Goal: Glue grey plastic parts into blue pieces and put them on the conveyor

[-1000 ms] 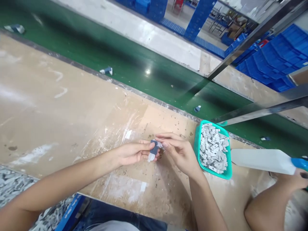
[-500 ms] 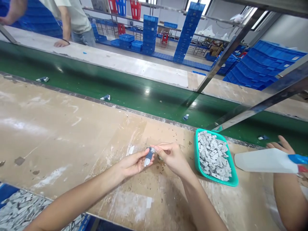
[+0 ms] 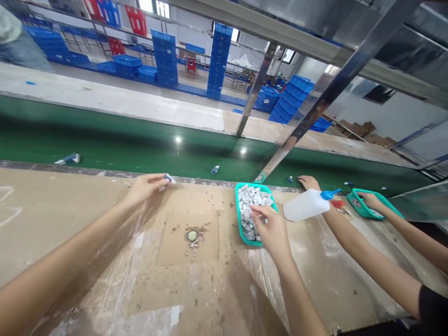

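Observation:
My left hand (image 3: pixel 147 187) is at the near edge of the green conveyor belt (image 3: pixel 147 156). Its fingertips pinch a small blue-grey and white plastic part (image 3: pixel 170 178). Over a teal basket (image 3: pixel 240 223) hangs my right hand (image 3: pixel 272 228), fingers curved and slightly apart, the tips at the heap of small light-grey plastic pieces (image 3: pixel 250 195). No piece can be made out between those fingers.
A white squeeze bottle (image 3: pixel 304 205) with a blue cap stands right of the basket. Beyond it, another person's hand (image 3: pixel 308 183) is by the belt and another hand reaches into a second teal basket (image 3: pixel 357 210). A round piece (image 3: pixel 192 236) lies on the worktable. A metal post (image 3: pixel 297 130) slants overhead.
My hands have separated: the left moved up and left to the belt with the part, the right moved over the basket. The camera view has turned right.

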Available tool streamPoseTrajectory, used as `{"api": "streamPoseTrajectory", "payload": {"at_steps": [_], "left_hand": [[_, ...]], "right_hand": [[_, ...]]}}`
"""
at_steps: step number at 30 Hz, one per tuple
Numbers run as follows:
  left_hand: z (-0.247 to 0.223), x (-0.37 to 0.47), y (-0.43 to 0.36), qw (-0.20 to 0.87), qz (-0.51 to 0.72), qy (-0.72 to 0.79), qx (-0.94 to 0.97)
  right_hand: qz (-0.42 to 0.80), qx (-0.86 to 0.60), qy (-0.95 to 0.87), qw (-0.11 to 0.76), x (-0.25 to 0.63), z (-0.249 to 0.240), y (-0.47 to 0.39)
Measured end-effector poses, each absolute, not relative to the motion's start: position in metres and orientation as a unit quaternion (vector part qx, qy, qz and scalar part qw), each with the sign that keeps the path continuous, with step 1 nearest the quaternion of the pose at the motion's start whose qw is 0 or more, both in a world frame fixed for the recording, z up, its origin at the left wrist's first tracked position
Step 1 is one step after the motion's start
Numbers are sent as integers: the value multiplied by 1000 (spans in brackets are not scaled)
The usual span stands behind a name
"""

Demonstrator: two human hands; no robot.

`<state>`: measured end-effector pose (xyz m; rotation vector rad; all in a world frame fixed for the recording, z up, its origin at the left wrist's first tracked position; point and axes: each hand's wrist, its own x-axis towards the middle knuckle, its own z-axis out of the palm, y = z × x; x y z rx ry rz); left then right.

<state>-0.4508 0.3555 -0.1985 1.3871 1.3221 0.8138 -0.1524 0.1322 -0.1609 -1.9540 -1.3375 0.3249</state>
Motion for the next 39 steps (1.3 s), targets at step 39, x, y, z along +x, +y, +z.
{"api": "streamPoseTrajectory", "payload": {"at_steps": [39], "left_hand": [[-205, -442, 263, 728, 423, 400, 362]], "right_hand": [[145, -640, -631, 414, -252, -216, 126]]}}
